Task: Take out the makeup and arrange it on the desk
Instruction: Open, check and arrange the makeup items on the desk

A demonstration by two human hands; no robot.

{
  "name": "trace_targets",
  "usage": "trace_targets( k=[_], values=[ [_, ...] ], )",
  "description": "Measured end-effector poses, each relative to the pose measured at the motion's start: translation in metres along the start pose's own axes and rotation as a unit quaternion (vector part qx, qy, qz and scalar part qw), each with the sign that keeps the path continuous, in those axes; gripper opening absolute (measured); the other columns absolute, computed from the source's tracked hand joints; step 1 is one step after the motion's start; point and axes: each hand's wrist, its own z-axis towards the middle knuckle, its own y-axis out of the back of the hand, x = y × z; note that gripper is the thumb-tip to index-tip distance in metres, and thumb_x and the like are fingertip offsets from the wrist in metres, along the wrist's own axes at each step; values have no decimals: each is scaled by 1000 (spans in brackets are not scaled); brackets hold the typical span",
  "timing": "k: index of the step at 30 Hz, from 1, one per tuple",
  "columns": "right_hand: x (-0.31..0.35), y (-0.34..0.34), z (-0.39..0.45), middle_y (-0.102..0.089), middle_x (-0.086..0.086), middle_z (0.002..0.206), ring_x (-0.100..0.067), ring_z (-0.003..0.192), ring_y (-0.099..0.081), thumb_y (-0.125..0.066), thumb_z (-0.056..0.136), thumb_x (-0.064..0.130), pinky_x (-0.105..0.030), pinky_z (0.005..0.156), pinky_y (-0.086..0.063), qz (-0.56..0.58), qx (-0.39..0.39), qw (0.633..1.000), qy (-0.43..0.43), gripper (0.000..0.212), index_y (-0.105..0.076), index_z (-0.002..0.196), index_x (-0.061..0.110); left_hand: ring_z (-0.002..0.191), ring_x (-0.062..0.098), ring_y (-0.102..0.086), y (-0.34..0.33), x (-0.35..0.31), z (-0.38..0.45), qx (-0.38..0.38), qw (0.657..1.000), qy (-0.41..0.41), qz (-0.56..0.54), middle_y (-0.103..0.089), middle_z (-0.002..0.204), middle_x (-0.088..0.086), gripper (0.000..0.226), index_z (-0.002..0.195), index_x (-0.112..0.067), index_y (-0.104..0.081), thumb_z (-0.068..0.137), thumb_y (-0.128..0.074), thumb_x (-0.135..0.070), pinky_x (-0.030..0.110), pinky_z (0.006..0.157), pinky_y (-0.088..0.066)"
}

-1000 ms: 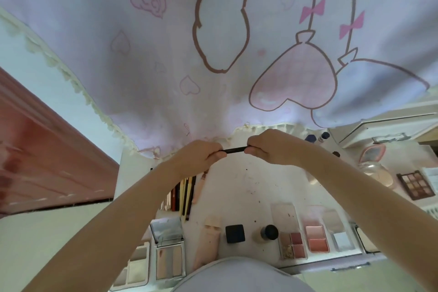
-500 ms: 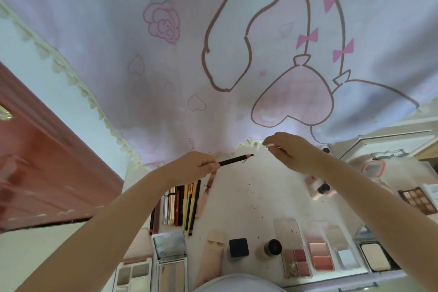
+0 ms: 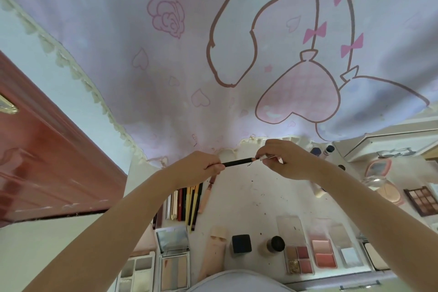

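The left hand (image 3: 201, 168) grips a black makeup pencil (image 3: 238, 162) at its left end, its fingers curled round the barrel. The right hand (image 3: 288, 161) pinches a small clear cap (image 3: 266, 157) right at the pencil's tip. Both are held above the far part of the white desk (image 3: 248, 199), just before the hanging cartoon-print curtain (image 3: 213, 54). Beneath the left hand a row of pencils and slim sticks (image 3: 183, 204) lies side by side. Along the near edge sit open palettes (image 3: 174, 261), a peach tube (image 3: 213, 253), a black cube (image 3: 241, 243), a small dark-capped jar (image 3: 275, 244) and blush palettes (image 3: 323, 256). Towards the right edge lie an eyeshadow palette (image 3: 423, 200) and a pink compact mirror (image 3: 378, 168).
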Motion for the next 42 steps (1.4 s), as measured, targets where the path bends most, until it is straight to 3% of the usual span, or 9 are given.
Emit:
trace_targets(
  k=[6, 11, 15, 21, 29, 31, 34, 37, 42],
  values=[
    [4, -6, 3, -39, 12, 70, 2, 64, -37, -45, 93, 11, -5, 64, -30, -10, 32, 999, 2, 22, -62, 105, 5, 56, 1, -41, -11, 1, 2, 3, 1000, 2, 6, -45, 64, -7, 31, 90, -8, -59, 99, -36, -27, 11, 57, -32],
    [4, -10, 10, -40, 11, 75, 2, 64, -37, -45, 93, 13, -7, 63, -32, -13, 53, 998, -16, 22, -61, 108, 7, 59, 11, -46, -23, 2, 6, -4, 1000, 1, -16, -50, 65, -3, 30, 69, -26, -45, 98, -38, -27, 17, 58, -35],
    [0, -13, 14, -48, 5, 88, 7, 68, -39, -47, 90, 6, -7, 63, -32, 37, 60, 996, -56, 24, -59, 111, 9, 52, 4, -48, -32, -1, 7, -4, 995, 34, -93, -53, 63, -11, 19, 102, -15, -57, 98, -40, -24, 16, 58, -41],
    [-4, -21, 26, -49, 3, 80, -12, 83, -52, -41, 82, -10, -14, 72, -40, 123, 53, 986, -101, 35, -58, 108, 6, 60, 2, -53, -43, 2, 13, 4, 988, 65, -140, -58, 74, -7, 23, 106, -6, -55, 98, -39, -21, 17, 67, -44],
    [-34, -53, 49, -46, -3, 123, -17, 111, -47, -48, 88, 4, -21, 89, -37, 130, 0, 976, -172, 49, -37, 135, 12, 101, 22, -46, -62, 17, 33, -80, 977, 178, -82, -44, 70, -5, 32, 114, -5, -56, 98, -37, -25, 31, 91, -31],
    [-47, -70, 46, -36, -8, 140, -22, 125, -41, -46, 91, 12, -24, 97, -34, 55, 37, 976, -208, 50, -31, 139, 12, 121, 23, -35, -71, 24, 38, -68, 972, 213, -75, -59, 100, 10, 35, 121, -5, -54, 98, -38, -25, 31, 95, -34],
    [-62, -98, 33, -13, -10, 153, -29, 140, -17, -44, 93, 25, -36, 111, -25, -57, 147, 956, -245, 60, -16, 145, 14, 140, 26, -22, -86, 30, 44, -27, 968, 249, -22, -41, 142, 14, 36, 118, -2, -55, 97, -40, -27, 34, 97, -40],
    [-73, -118, 20, 10, -9, 155, -29, 144, 6, -44, 92, 43, -43, 116, -11, -125, 217, 931, -267, 74, 0, 147, 19, 115, 24, -54, -97, 33, 48, 0, 959, 282, 8, -55, 126, 18, 40, 128, -5, -48, 96, -42, -28, 33, 83, -48],
    [-79, -133, 13, 27, -5, 151, -26, 141, 22, -42, 88, 55, -47, 115, 4, -112, 227, 925, -282, 86, 13, 145, 21, 103, 22, -61, -105, 41, 53, 14, 942, 328, 74, -61, 116, 9, 32, 119, -5, -52, 96, -42, -26, 26, 68, -46]
  ],
)
